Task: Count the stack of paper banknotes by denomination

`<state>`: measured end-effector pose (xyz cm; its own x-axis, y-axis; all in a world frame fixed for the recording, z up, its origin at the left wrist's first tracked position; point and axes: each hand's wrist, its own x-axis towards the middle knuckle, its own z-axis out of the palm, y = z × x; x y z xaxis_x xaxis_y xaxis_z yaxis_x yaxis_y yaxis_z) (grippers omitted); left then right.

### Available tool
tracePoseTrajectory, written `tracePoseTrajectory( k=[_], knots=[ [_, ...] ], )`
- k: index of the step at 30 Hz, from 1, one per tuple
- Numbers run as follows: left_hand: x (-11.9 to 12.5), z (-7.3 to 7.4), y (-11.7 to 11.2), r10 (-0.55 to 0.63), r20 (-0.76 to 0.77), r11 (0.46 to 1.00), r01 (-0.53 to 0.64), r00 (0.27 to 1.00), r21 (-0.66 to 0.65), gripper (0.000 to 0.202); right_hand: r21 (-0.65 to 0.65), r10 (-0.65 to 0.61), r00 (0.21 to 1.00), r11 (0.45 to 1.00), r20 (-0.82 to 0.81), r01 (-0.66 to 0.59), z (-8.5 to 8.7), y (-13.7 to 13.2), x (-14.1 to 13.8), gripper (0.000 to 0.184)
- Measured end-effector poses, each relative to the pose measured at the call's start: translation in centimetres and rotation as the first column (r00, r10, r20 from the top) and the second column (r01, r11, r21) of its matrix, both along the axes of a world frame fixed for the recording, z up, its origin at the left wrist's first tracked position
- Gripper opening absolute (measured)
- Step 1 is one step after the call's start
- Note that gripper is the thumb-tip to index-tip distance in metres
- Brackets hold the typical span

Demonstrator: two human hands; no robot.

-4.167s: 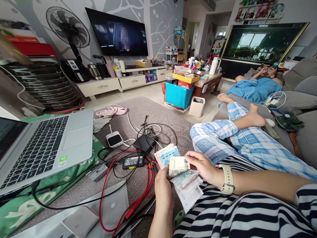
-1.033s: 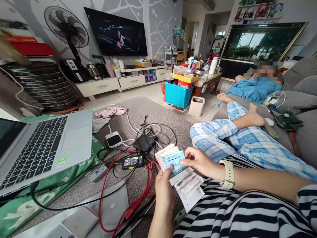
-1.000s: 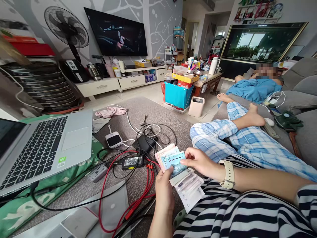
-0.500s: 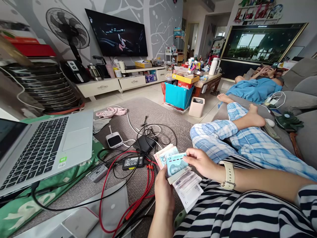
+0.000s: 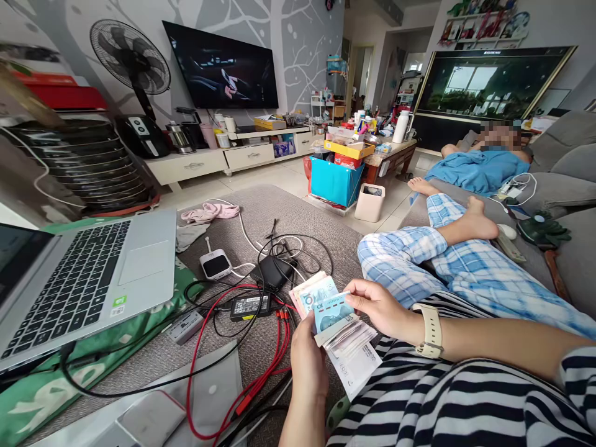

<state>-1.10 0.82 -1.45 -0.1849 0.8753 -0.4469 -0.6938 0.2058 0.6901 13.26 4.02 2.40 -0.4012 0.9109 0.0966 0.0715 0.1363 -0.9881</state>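
My left hand (image 5: 307,363) grips a fanned stack of banknotes (image 5: 313,292) from below, over the grey rug. My right hand (image 5: 379,307), with a white watch on its wrist, pinches the top edge of a blue banknote (image 5: 331,308) at the front of the stack. More pale notes (image 5: 354,355) fan out low and to the right, over my striped top. My legs in blue plaid trousers stretch out to the right.
An open laptop (image 5: 88,279) sits on a green cloth at left. Black, red and white cables, a charger (image 5: 250,303) and a white device (image 5: 215,264) lie on the rug (image 5: 298,217). Another person lies on the sofa (image 5: 479,167). A teal box (image 5: 334,180) and small bin (image 5: 370,200) stand beyond.
My right hand has drawn a blue note off the fan and slid it down toward the front of the stack. My left hand keeps its grip in the same place.
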Motion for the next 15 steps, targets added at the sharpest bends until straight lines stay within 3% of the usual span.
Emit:
tracePoseTrajectory(
  k=[9,15],
  knots=[
    [0.21,0.88,-0.23,0.021,-0.012,1.0,-0.021,1.0,0.001,0.037,0.078,-0.056,0.994,0.996,0.095,0.048,0.39,-0.1,0.11,0.03],
    [0.19,0.72,-0.22,0.005,-0.017,1.0,-0.004,1.0,0.016,0.04,0.064,-0.052,0.996,0.997,0.074,0.047,0.32,-0.15,0.02,0.03]
  ],
)
